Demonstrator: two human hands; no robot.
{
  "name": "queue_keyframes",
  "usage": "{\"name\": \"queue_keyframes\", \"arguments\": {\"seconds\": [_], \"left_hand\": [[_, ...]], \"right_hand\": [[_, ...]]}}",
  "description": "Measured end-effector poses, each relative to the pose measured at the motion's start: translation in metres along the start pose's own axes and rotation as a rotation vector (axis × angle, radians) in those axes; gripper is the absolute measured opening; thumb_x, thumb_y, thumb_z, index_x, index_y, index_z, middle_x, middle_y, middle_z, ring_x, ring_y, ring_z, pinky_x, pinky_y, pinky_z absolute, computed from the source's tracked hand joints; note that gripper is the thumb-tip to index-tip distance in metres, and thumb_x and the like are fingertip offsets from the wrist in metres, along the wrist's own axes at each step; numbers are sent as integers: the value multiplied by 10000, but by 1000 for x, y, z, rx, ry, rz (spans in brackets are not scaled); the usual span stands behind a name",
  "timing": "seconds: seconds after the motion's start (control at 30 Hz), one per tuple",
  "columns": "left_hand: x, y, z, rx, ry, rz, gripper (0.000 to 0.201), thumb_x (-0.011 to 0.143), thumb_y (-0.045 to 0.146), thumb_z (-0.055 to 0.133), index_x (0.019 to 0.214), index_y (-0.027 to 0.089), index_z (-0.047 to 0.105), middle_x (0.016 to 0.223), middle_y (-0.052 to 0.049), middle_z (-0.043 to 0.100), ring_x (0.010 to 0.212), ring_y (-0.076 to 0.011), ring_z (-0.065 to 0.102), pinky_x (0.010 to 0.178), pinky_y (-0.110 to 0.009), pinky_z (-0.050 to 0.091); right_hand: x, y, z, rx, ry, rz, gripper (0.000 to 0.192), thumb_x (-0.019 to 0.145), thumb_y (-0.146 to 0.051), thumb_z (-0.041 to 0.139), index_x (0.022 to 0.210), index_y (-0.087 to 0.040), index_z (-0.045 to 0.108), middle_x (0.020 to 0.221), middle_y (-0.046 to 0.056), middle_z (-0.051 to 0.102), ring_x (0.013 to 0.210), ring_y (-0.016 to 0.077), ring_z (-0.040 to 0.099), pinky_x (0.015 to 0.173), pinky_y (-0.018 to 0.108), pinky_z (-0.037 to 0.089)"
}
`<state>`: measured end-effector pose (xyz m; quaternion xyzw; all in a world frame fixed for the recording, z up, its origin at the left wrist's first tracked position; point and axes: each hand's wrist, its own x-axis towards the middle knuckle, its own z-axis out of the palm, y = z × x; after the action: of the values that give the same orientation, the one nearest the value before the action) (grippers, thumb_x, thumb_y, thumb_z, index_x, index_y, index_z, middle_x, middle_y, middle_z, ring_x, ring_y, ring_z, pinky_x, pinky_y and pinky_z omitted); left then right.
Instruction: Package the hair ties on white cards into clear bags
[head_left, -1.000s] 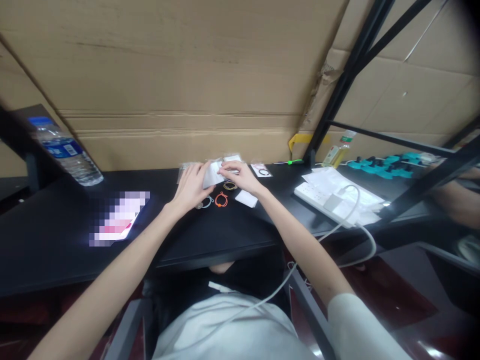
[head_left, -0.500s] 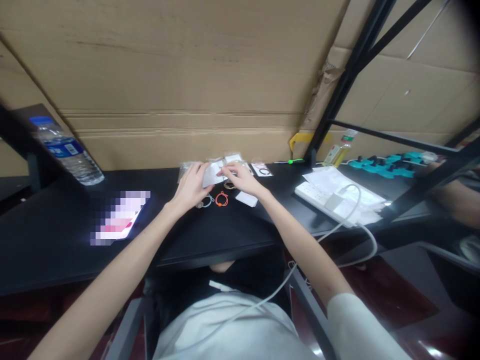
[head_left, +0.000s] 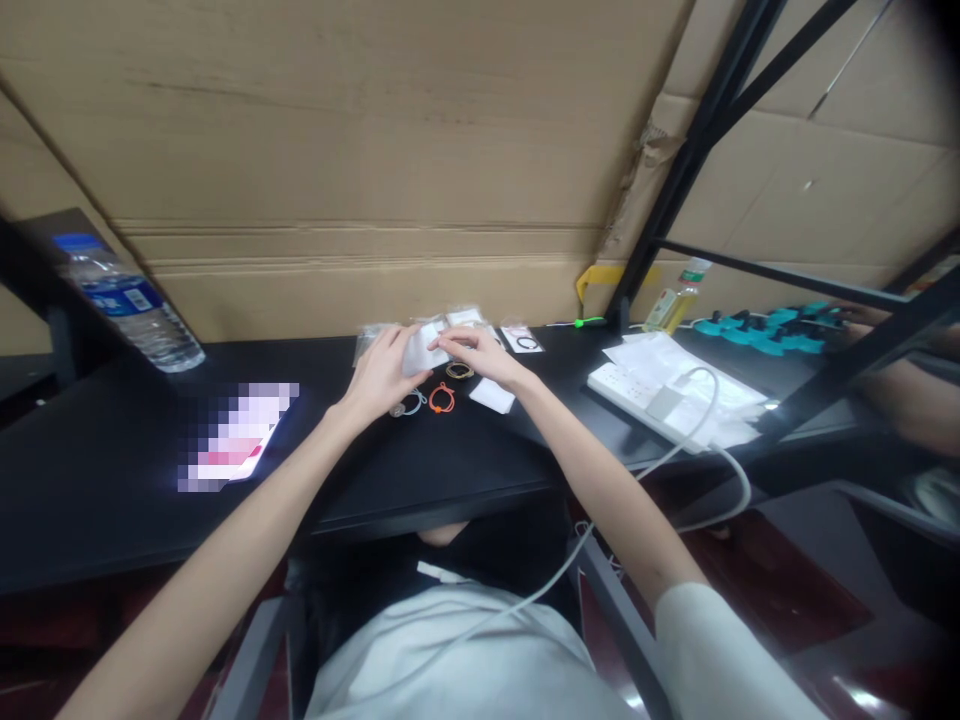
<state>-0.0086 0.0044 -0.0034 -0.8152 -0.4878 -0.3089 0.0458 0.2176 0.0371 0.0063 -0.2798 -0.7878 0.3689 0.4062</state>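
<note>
Both hands are working near the back edge of the black desk point(head_left: 112, 470), approx. mid-width. The left hand point(head_left: 381, 372) is gripping a small clear packet point(head_left: 420, 350), fingers pinched on its left side; the right hand point(head_left: 480, 355) is pinching the same packet's top right w/ fingertips together. Just in front of the hands, 3 small rings are lying on the desk: a pale blue ring point(head_left: 412, 404), an orange ring point(head_left: 442, 399) and a dark-gold ring point(head_left: 459, 371). A white packet point(head_left: 492, 396) is lying just right of them. A water bottle point(head_left: 127, 305) is standing at the back left; a white power strip point(head_left: 645, 392) is sitting towards the right edge.
</note>
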Motion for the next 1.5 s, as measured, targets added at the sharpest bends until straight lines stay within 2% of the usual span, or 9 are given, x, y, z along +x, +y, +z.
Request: {"name": "queue_keyframes", "arguments": {"seconds": [0.13,0.3,0.37,0.5,0.63,0.9,1.2,1.3,1.5], "left_hand": [[1,0,-2,2,-2,-8,667,896,403,724,1492,211,494,1405,-139,608,1328,-349,573,1067,-500,519],[0,-3,-2,55,9,-39,669,895,398,716,1496,196,502,1411,-150,602,1323,-362,568,1058,-512,524],[0,-5,-2,72,13,-47,642,909,393,697,1489,188,512,1410,-150,603,1322,-359,567,1059,-507,523],[0,-8,-1,91,17,-52,632,901,396,699,1477,206,523,1389,-142,611,1303,-353,575,1060,-496,518],[0,-7,-1,101,21,-52,667,869,400,720,1474,207,517,1368,-148,613,1292,-366,571,1063,-511,509],[0,-6,-1,115,19,-44,683,859,392,709,1482,204,502,1363,-156,600,1280,-380,557,1067,-532,482],[0,-10,1,151,22,-62,652,873,383,698,1473,206,511,1348,-156,611,1258,-379,562,1033,-529,488],[-1,-11,1,165,14,-68,660,871,387,703,1476,207,508,1360,-158,608,1267,-384,558,1035,-531,485],[-1,-10,1,171,13,-87,670,863,377,705,1476,196,507,1371,-173,601,1271,-398,553,1032,-552,485]], "right_hand": [[2,2,0,-11,40,-1,307,1024,-464,599,1048,-236,803,1161,60,763,996,189,666,869,326,526],[1,8,-14,-356,386,-18,272,1034,-368,555,1011,-198,767,1120,92,751,1011,212,679,893,338,528],[-1,14,-22,-554,322,1,178,971,-276,629,1010,-184,775,1072,93,755,909,207,686,851,339,523],[-6,26,-28,-676,-80,73,158,853,-213,768,1001,-210,820,993,54,797,840,199,703,795,321,506],[-6,30,-24,-709,-206,106,219,809,-219,829,1027,-219,840,1028,59,816,875,204,716,798,313,511],[-6,27,-23,-761,-100,71,139,926,-263,709,959,-211,833,990,75,806,860,215,708,807,329,508],[-3,4,-28,-575,407,18,270,1013,-393,594,1045,-186,764,1034,86,798,823,226,711,815,350,524],[-2,-1,-26,-477,404,-3,308,1011,-450,591,1041,-190,753,1044,79,796,835,221,714,818,339,539],[-3,9,-27,-454,230,27,281,1007,-407,576,1058,-188,743,1018,67,792,750,192,701,783,329,538]]}}
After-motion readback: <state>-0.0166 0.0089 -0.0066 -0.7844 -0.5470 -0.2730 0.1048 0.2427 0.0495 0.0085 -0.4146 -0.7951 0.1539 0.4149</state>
